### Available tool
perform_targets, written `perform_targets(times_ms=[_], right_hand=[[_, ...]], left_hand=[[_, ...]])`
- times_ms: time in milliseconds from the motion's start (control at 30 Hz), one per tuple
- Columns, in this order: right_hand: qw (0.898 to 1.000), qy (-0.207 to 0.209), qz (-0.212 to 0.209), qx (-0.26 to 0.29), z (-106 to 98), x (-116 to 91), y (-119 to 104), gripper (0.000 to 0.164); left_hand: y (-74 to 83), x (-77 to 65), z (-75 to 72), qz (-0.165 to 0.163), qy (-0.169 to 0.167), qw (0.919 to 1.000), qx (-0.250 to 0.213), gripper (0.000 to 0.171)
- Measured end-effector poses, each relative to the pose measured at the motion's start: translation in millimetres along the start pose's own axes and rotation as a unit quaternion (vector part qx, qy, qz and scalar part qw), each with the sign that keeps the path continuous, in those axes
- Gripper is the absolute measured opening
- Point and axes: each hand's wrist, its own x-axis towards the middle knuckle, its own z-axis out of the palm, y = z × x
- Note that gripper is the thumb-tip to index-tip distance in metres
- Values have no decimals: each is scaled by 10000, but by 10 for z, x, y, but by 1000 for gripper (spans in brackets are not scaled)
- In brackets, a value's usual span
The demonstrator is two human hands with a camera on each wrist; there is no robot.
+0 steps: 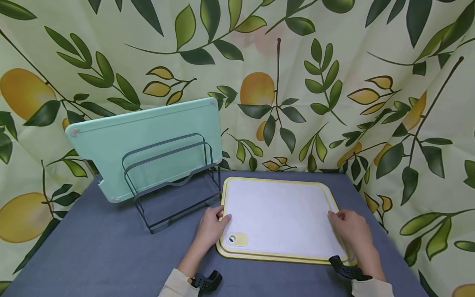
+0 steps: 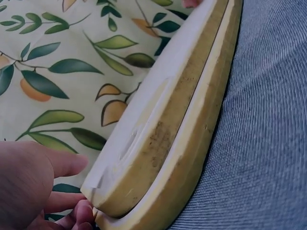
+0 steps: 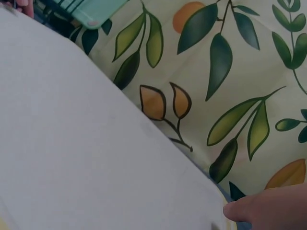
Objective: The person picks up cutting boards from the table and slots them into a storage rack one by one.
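I'm watching the upper white board lying over a yellow-edged lower board on the blue tablecloth. The left hand is pinching the upper board's left edge, and the right hand is pinching its right edge. Just left, a dark wire rack is standing, holding a mint board on its long side. Behind everything, I'm seeing a leaf-and-fruit-printed cloth hanging.
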Motion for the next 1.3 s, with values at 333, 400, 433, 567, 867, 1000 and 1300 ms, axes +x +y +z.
perform_targets(times_ms=[333,400,433,567,867,1000,1300], right_hand=[[9981,-233,101,-561,123,34,37,56],[9972,-278,92,-682,128,40,31,59],[9969,-288,85,-723,130,42,29,62],[9963,-284,96,-805,136,51,26,74],[9980,-350,193,-481,127,93,54,90],[9993,-210,235,-198,144,112,44,86],[9993,247,260,128,228,115,41,74]], left_hand=[[-17,-27,55,-279,167,9994,105,40],[-3,-26,71,-377,190,9989,184,41],[6,-25,81,-449,192,9986,219,42],[52,0,108,-640,175,9972,336,45],[99,14,102,-871,357,9956,31,39],[76,11,98,-857,380,9956,40,38],[54,22,96,-819,354,9960,96,38]])
